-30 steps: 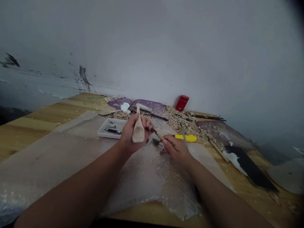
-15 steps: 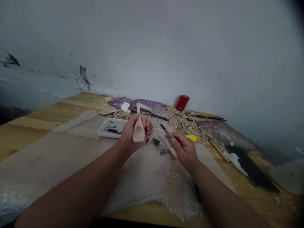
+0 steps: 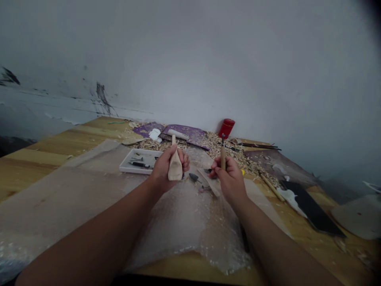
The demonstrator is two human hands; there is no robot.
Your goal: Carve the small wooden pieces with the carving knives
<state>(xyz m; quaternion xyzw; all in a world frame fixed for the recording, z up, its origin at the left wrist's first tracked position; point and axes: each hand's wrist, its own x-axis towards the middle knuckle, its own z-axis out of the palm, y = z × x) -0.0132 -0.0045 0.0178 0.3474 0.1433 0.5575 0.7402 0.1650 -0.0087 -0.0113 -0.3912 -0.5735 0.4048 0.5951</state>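
My left hand [image 3: 165, 169] is closed around a pale wooden spoon [image 3: 175, 165], its wide end toward me and its narrow handle pointing away. In my right hand [image 3: 230, 178] is a carving knife [image 3: 223, 157] with a wooden handle. Its dark blade stands upright above my fingers, and the tip looks bent. The two tools are apart. Between my hands, on the bubble wrap [image 3: 178, 222], lie a dark pointed piece [image 3: 193, 177] and a thin pale wooden strip [image 3: 210, 183].
A white tray [image 3: 123, 167] with small tools sits left of my left hand. Wood shavings [image 3: 247, 161] are heaped along the back, near purple sheets [image 3: 190, 133] and a red container [image 3: 226, 128]. A black flat board [image 3: 315, 210] lies on the right of the wooden table [image 3: 44, 155].
My right hand has turned the carving knife from slanting left to upright, blade up. My left hand still holds the spoon, almost unmoved. The view has shifted slightly.
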